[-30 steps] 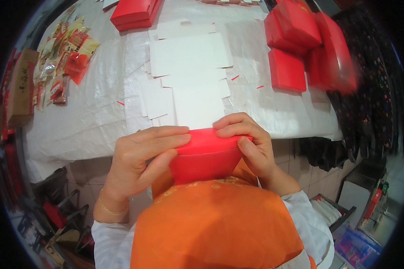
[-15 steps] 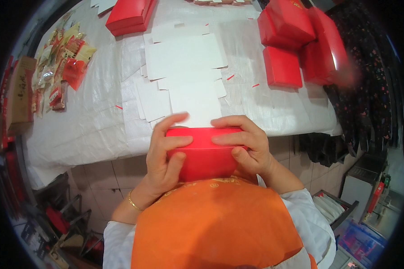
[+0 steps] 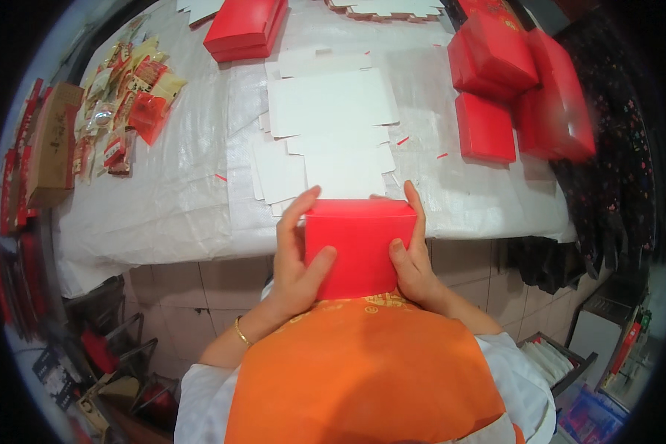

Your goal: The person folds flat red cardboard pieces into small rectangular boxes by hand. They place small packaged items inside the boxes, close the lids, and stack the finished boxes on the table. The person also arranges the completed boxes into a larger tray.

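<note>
A red cardboard box [image 3: 359, 251] is held between both my hands, tilted in front of my orange apron. My left hand [image 3: 297, 255] grips its left side, thumb across the front face and fingers behind the edge. On the opposite side my right hand [image 3: 413, 255] holds it the same way, its thumb pressed on the face and a finger reaching up past the top corner. Just beyond the box lie several flat white cardboard blanks [image 3: 329, 103], overlapping on the table.
White sheeting covers the table [image 3: 200, 177]. Packaged snacks [image 3: 129, 111] lie in a heap at left beside a brown carton [image 3: 55, 140]. A red box [image 3: 244, 29] sits at the far side; several stacked red boxes [image 3: 485, 126] stand at right. Small red scraps are scattered about.
The box has tipped so its broad face shows more. My fingers have moved from its top edge to its two sides. The view has shifted slightly.
</note>
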